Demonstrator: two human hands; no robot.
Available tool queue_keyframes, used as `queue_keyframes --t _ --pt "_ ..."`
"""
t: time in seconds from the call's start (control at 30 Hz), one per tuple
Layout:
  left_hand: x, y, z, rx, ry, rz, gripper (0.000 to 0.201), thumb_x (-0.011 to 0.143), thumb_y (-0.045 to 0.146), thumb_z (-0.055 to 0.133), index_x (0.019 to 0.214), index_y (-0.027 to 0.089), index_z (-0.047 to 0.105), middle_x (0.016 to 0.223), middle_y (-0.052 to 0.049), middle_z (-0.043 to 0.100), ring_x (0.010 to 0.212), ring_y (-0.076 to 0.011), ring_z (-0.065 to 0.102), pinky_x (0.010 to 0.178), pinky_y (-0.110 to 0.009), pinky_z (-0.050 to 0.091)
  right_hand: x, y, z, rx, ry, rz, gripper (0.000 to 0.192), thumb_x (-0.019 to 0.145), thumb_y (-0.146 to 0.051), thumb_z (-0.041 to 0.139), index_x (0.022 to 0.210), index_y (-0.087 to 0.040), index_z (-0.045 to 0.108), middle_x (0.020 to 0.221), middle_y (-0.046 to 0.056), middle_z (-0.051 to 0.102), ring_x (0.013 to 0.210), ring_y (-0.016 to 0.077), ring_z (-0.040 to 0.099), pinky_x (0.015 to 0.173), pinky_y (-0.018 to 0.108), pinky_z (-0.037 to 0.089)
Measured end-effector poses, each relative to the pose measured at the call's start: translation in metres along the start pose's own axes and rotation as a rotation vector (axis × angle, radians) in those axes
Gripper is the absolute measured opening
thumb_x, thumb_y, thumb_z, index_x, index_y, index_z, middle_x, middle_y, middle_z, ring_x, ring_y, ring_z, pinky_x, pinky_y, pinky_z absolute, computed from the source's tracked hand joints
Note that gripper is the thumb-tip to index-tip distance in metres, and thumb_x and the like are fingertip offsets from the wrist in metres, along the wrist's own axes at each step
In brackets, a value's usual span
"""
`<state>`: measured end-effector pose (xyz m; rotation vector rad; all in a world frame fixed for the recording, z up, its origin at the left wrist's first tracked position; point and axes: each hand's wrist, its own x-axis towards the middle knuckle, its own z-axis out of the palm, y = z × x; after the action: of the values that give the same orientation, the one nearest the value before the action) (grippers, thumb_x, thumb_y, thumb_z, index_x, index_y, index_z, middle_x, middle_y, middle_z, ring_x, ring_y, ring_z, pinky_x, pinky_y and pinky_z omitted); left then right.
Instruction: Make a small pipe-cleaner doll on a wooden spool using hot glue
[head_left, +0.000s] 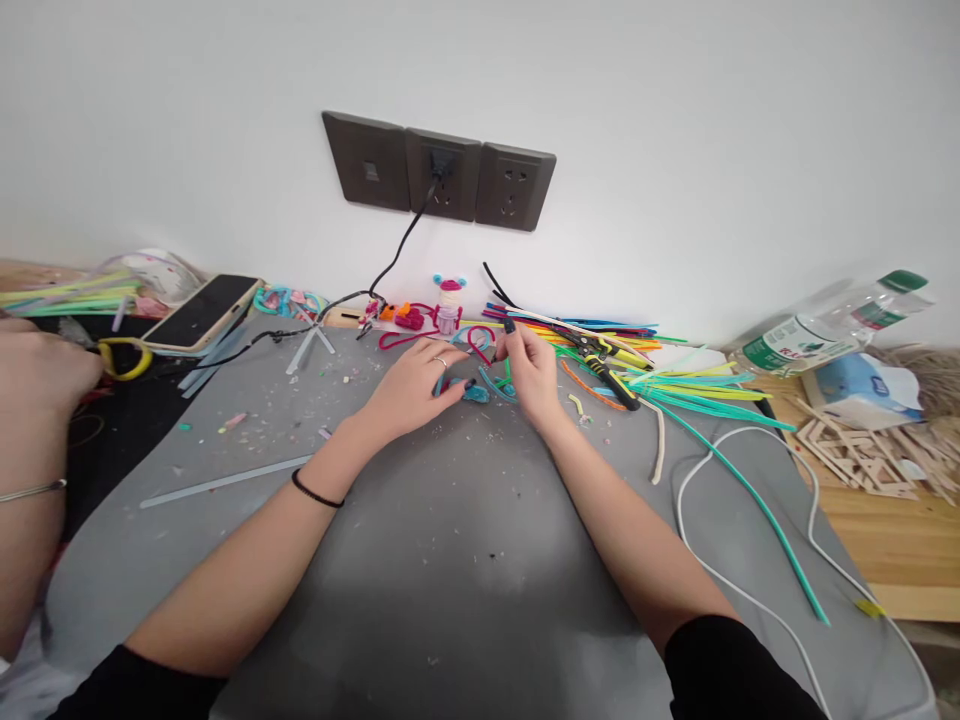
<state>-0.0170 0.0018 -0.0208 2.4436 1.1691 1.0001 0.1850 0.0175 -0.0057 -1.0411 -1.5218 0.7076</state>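
Note:
My left hand point(409, 390) rests low over the grey mat, fingers stretched forward and thumb apart. Beside its thumb lies a small fuzzy blue piece point(475, 393); whether they touch is unclear. My right hand point(531, 370) has thumb and forefinger pinched together at the end of a looped crimson pipe cleaner point(478, 342). Short teal pipe cleaner pieces point(495, 384) curve on the mat between both hands. Just behind them, against the wall, stands a small pipe cleaner figure point(448, 302) with a pink and cream body and blue ears.
Pliers point(611, 375) and bundled colourful pipe cleaners point(701, 388) lie to the right. A white cable point(679, 500) curls there, with a plastic bottle point(817, 335) beyond. At left are a phone point(202, 312), yellow-handled scissors point(124, 358) and another person's arm point(34, 420).

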Motion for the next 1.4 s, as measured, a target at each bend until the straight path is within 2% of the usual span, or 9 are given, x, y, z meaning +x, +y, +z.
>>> queue_keyframes --t 0.13,0.3,0.43,0.6,0.87,0.97,1.17,1.3,1.4 --pt "-0.001 -0.006 0.005 -0.041 -0.184 0.082 0.016 0.094 0.03 0.065 0.107 0.024 0.073 0.123 -0.011 0.071 0.122 -0.0328 0.059 0.106 -0.053 0.048 0.01 0.007 -0.012 0.051 0.021 0.013 0.046 0.099 -0.061 0.053 0.073 -0.023 0.058 0.068 0.0 0.057 0.067 0.0169 0.054 0.067 0.032 0.044" --pt "0.0 -0.015 0.004 -0.076 0.042 -0.05 0.017 0.098 0.033 0.058 0.104 0.022 0.07 0.111 -0.012 0.073 0.11 -0.0309 0.063 0.098 -0.049 0.051 0.021 0.021 -0.025 0.065 -0.006 0.038 0.025 0.087 -0.041 0.07 0.103 -0.023 0.065 0.091 0.003 0.067 0.078 0.0174 0.061 0.071 0.032 0.049" --pt "0.001 -0.023 0.004 -0.139 0.216 -0.199 0.019 0.094 0.038 0.064 0.104 0.023 0.07 0.102 -0.01 0.075 0.099 -0.0291 0.067 0.091 -0.044 0.054 0.021 0.017 -0.027 -0.062 -0.151 0.004 0.023 0.089 -0.041 0.066 0.101 -0.021 0.071 0.104 0.007 0.072 0.086 0.0193 0.066 0.075 0.034 0.052" --pt "0.002 -0.012 0.003 -0.201 0.177 -0.129 0.014 0.091 0.031 0.067 0.101 0.022 0.071 0.101 -0.008 0.075 0.093 -0.0241 0.07 0.082 -0.036 0.056 0.011 0.009 -0.015 -0.003 -0.424 0.011 0.026 0.088 -0.037 0.071 0.108 -0.021 0.072 0.097 0.006 0.076 0.083 0.0188 0.069 0.075 0.033 0.054" --pt "0.001 -0.001 0.0 -0.171 0.126 -0.061 0.02 0.094 0.024 0.059 0.111 0.021 0.069 0.111 -0.007 0.076 0.1 -0.0204 0.072 0.087 -0.033 0.06 0.011 0.007 -0.015 0.043 -0.489 0.066 0.019 0.083 -0.033 0.073 0.097 -0.022 0.07 0.101 0.005 0.072 0.086 0.0191 0.068 0.075 0.033 0.056" --pt "0.002 -0.008 -0.001 -0.028 0.131 -0.117 0.031 0.093 0.021 0.058 0.123 0.021 0.064 0.118 -0.009 0.074 0.108 -0.0234 0.07 0.097 -0.039 0.058 0.015 0.012 -0.02 -0.065 -0.371 0.019 0.014 0.086 -0.035 0.07 0.092 -0.022 0.069 0.091 0.004 0.072 0.079 0.0196 0.065 0.073 0.035 0.054" --pt "0.018 -0.033 -0.01 0.423 0.092 -0.493 0.048 0.093 0.023 0.055 0.138 0.005 0.056 0.137 -0.026 0.06 0.13 -0.0398 0.058 0.111 -0.052 0.046 0.023 0.039 -0.041 -0.517 -0.013 -0.082 0.014 0.083 -0.016 0.059 0.094 -0.021 0.066 0.099 0.011 0.068 0.09 0.0281 0.063 0.088 0.046 0.053" --pt "0.039 -0.045 -0.013 0.578 0.011 -0.629 0.059 0.098 0.039 0.051 0.149 0.009 0.049 0.135 -0.03 0.061 0.128 -0.0474 0.055 0.104 -0.06 0.044 0.024 0.048 -0.046 -0.602 0.07 -0.103 0.028 0.083 -0.011 0.054 0.109 -0.019 0.064 0.113 0.016 0.064 0.104 0.0323 0.062 0.098 0.051 0.051" --pt "0.054 -0.054 -0.012 0.595 -0.051 -0.708 0.053 0.098 0.048 0.05 0.132 0.01 0.065 0.133 -0.03 0.063 0.128 -0.0498 0.054 0.103 -0.061 0.042 0.025 0.049 -0.044 -0.526 0.082 -0.09 0.029 0.084 -0.011 0.051 0.11 -0.018 0.062 0.112 0.016 0.063 0.099 0.0294 0.064 0.094 0.048 0.054"
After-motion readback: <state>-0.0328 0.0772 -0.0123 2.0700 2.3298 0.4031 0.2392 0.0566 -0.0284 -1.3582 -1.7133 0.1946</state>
